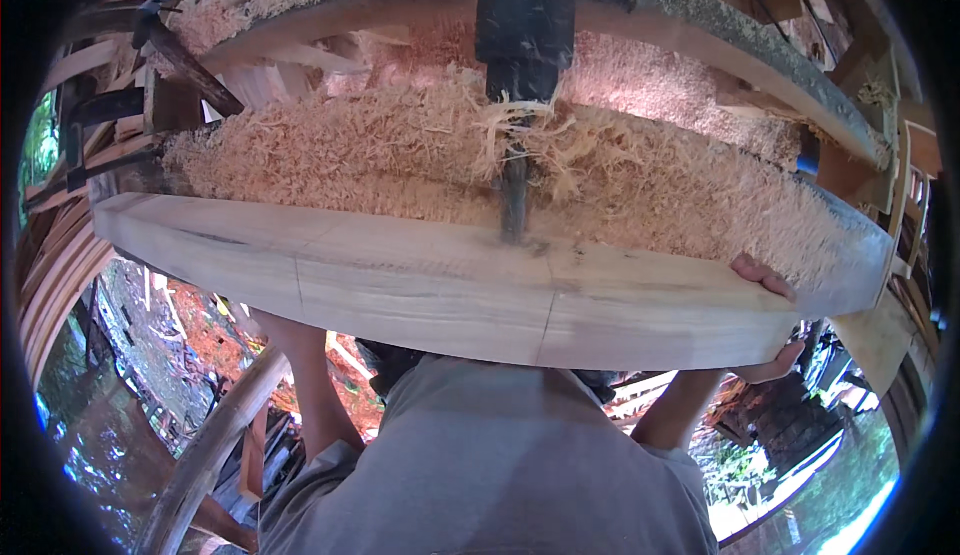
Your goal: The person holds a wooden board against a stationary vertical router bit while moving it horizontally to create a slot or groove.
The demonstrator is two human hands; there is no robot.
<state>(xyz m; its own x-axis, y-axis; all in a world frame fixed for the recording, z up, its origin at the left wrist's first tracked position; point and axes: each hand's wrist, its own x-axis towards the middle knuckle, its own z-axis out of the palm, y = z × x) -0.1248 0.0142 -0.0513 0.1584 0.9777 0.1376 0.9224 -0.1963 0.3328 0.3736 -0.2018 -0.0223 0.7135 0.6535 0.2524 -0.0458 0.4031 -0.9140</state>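
A long pale wooden board [420,295] with pencilled cross lines lies across the view. Above its far edge, a dark machine spindle [525,30] holds a vertical bit [515,195] wound with curled shavings; its tip reaches the board, though contact is unclear. My right hand [770,355] grips the board's right end, fingertips over the top and the rest underneath. My left hand [270,320] is under the board toward the left, its fingers hidden behind the wood.
A machine bed heaped with sawdust [330,145] runs behind the board, below a curved beam [690,20]. Stacked timber strips [65,285] stand at the left. A round pole [210,455] slants beside my body at lower left, above scrap-littered ground.
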